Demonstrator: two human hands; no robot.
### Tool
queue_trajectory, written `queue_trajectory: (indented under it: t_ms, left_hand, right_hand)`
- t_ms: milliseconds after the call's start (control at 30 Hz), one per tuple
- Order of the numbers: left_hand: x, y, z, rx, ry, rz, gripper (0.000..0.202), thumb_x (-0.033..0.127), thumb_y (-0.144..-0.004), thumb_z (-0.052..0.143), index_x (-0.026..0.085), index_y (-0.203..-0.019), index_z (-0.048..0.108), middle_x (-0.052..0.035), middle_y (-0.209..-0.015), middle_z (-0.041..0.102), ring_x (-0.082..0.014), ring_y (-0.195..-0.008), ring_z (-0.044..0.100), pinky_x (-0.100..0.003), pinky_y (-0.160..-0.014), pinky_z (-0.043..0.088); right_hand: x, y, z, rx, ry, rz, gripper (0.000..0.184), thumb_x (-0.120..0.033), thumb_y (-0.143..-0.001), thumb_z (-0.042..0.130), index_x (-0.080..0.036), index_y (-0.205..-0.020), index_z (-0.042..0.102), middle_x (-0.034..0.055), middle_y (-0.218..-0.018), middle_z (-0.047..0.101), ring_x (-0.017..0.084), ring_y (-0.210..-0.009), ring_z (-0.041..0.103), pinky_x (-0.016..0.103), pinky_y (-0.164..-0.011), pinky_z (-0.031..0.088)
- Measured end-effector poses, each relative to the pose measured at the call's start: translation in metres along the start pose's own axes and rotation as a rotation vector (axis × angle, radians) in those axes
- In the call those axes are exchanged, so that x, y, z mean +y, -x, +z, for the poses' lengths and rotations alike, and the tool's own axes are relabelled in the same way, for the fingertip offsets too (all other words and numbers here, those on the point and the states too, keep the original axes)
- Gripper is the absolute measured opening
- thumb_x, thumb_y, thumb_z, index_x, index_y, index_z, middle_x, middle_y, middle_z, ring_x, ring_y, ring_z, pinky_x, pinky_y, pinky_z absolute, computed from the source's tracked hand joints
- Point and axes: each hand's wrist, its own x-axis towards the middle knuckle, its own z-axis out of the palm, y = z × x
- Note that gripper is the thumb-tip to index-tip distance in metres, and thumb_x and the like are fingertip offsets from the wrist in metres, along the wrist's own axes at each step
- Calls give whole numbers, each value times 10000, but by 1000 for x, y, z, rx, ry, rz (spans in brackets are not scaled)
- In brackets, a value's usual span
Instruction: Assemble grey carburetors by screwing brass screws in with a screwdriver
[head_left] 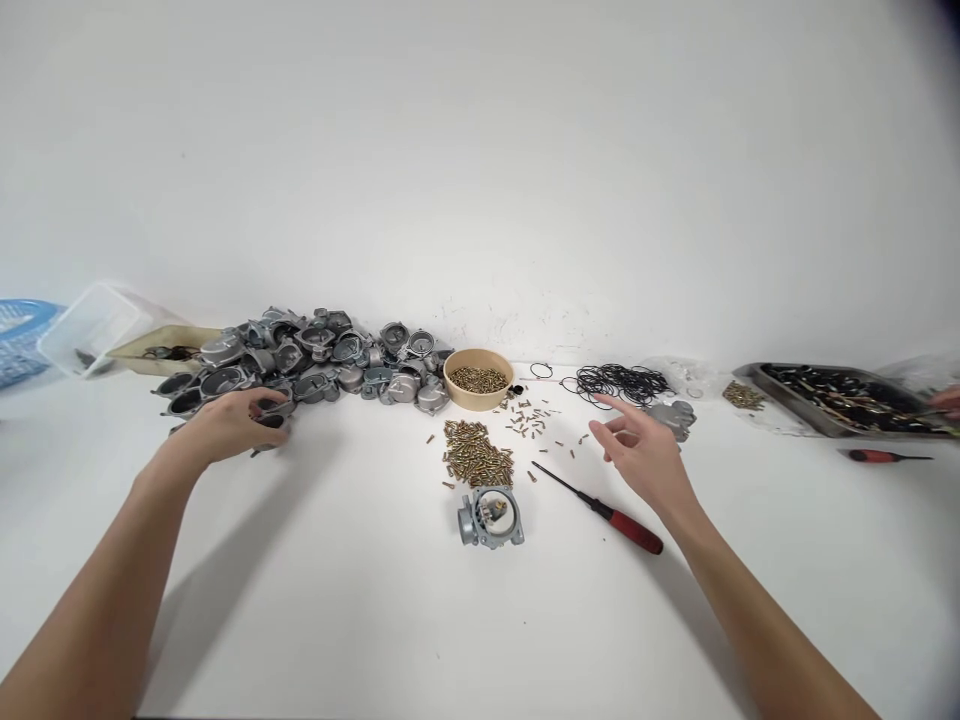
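L hand (229,425) curled round one grey casting (271,420) at near edge of the casting pile (315,360), far-left on bench (360,600). R hand (637,445) open, fingers spread, holding nothing, just in front of black O-rings (622,382), flat grey cover (675,415) beside its fingertips. Btwn hands: carb body (490,517) near centre, brass screw heap (476,455) just behind it, tan bowl (478,402) of screws further back, red-handled screwdriver (600,508) to the right.
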Motion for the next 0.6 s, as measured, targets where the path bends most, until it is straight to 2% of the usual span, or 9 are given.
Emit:
queue_trajectory:
  t_ms: [67,167,233,300,367,400,467,600]
  left_hand:
    - [8,5,-4,-31,167,20,632,487,-763,783,255,-1334,647,-60,-1108,648,-266,-930,659,-298,-735,522]
    - [33,17,-2,-93,485,172,666,499,-757,833,264,-1351,641,-66,-1189,644,-294,-1014,669,-312,-756,548]
    - [59,26,10,-131,765,315,670,457,-716,887,229,-1305,663,-98,-1252,647,-315,-1074,655,-317,-751,566]
    - [89,39,30,-83,1105,483,537,424,-699,909,188,-1139,710,-123,-1192,669,-287,-1022,664,-309,-711,576]
    - [119,56,53,-116,1334,682,394,347,-704,912,203,-1012,713,-101,-1139,663,-255,-987,662,-322,-712,589]
    - [132,66,64,-114,1382,778,304,292,-712,906,200,-924,709,-92,-1151,638,-255,-1024,647,-336,-742,597]
    - [152,86,81,-110,1343,928,243,203,-739,877,208,-914,708,-90,-1162,584,-253,-1081,613,-372,-823,595]
    - [169,116,101,76,1112,1128,286,133,-730,865,207,-951,698,-101,-1157,523,-247,-1074,584,-428,-948,537]
  right_hand:
    - [-4,3,2,118,-74,-87,452,-448,-869,691,-240,-1270,692,10,-736,638,144,-576,582,274,-512,499]
    - [-14,13,10,169,-200,-214,348,-392,-894,699,-248,-1211,711,13,-765,599,146,-658,564,272,-543,528]
    - [-23,24,18,139,-277,-328,294,-326,-910,698,-257,-1196,708,27,-824,600,153,-711,579,276,-562,542]
    - [-32,38,29,70,-345,-446,307,-251,-926,681,-283,-1231,688,54,-953,610,163,-780,614,285,-590,560]
    - [-41,54,40,-29,-432,-523,384,-203,-939,658,-316,-1305,643,85,-1115,582,178,-859,648,296,-615,578]
    - [-45,61,45,-92,-485,-535,424,-198,-944,651,-328,-1346,613,99,-1181,558,191,-902,661,302,-625,589]
    - [-51,76,54,-241,-585,-516,493,-230,-948,662,-345,-1415,553,125,-1286,514,231,-1002,671,314,-644,611]
    - [-52,92,63,-466,-685,-397,676,-334,-872,786,-354,-1479,488,145,-1444,480,305,-1164,643,365,-753,648]
